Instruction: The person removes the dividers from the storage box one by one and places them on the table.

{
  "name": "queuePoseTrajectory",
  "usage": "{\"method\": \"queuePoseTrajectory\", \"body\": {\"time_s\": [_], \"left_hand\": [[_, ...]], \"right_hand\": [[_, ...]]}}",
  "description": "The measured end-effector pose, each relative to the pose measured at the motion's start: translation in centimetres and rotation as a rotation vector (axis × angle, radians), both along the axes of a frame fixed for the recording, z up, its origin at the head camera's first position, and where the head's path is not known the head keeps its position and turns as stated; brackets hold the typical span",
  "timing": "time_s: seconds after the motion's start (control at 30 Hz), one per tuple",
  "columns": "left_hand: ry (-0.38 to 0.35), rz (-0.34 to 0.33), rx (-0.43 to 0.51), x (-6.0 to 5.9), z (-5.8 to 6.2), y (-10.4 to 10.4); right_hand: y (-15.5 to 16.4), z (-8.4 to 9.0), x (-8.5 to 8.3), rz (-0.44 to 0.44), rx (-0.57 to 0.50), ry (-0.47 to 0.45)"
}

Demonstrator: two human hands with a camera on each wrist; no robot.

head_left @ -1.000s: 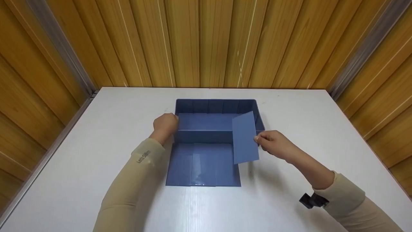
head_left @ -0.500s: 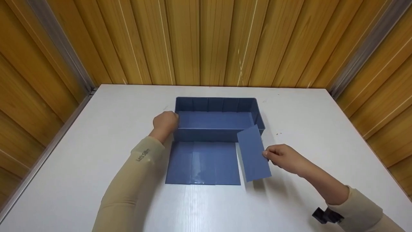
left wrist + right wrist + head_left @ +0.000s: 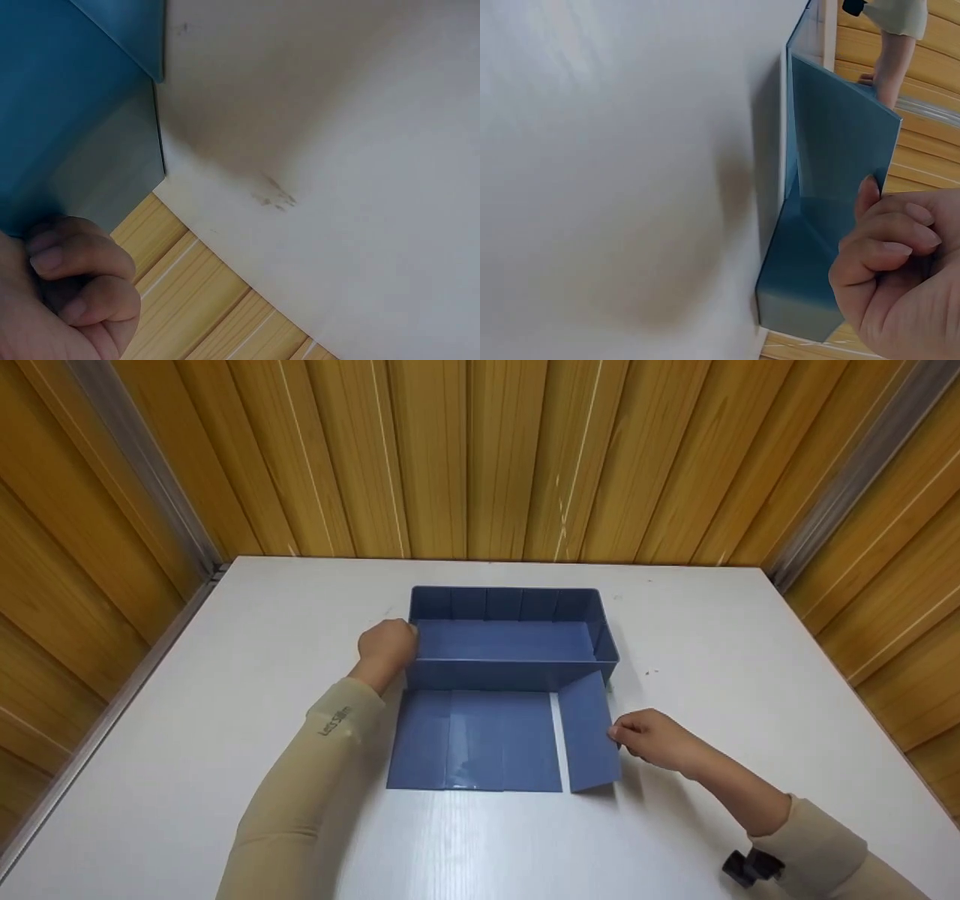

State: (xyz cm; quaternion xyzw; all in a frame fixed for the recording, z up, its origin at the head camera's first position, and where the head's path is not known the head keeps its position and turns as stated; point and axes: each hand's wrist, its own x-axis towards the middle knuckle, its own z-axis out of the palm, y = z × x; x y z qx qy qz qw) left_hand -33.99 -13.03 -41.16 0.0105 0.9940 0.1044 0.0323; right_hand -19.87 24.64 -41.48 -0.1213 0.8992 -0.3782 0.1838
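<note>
White table [image 3: 225, 660] bears blue bin [image 3: 510, 607]; left hand [image 3: 386, 645] grips it, right hand [image 3: 652, 735] pinches panel [image 3: 589, 735].

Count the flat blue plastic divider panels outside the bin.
4. Three flat blue plastic divider panels lie side by side on the white table before the blue plastic bin; the right hand holds the fourth tilted beside them. More could be stacked unseen.

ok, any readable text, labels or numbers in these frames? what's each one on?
"Let's Slim": small dark print on the left sleeve, head view; letters small, so the reading is not certain.
Blue bin: no markings visible.
Blue panel in the right hand: plain.
Wrist views: no text.
</note>
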Motion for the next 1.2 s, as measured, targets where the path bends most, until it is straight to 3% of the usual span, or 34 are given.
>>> {"method": "queuePoseTrajectory", "body": {"time_s": [0.43, 0.67, 1.03, 1.2], "left_hand": [[-0.006, 0.034, 0.031, -0.2, -0.4, -0.1], [-0.01, 0.024, 0.022, 0.0, -0.1, 0.0], [-0.018, -0.018, -0.018, -0.2, -0.1, 0.0], [-0.014, -0.002, 0.006, -0.2, -0.1, 0.0]], "right_hand": [[-0.1, -1.4, -0.7, -0.039, -0.014, -0.062], [-0.1, -1.8, -0.8, -0.068, -0.001, -0.04], [0.1, -2.3, -0.6, -0.047, 0.02, -0.038], [0.2, -2.4, -0.6, -0.026, 0.048, -0.028]]}}
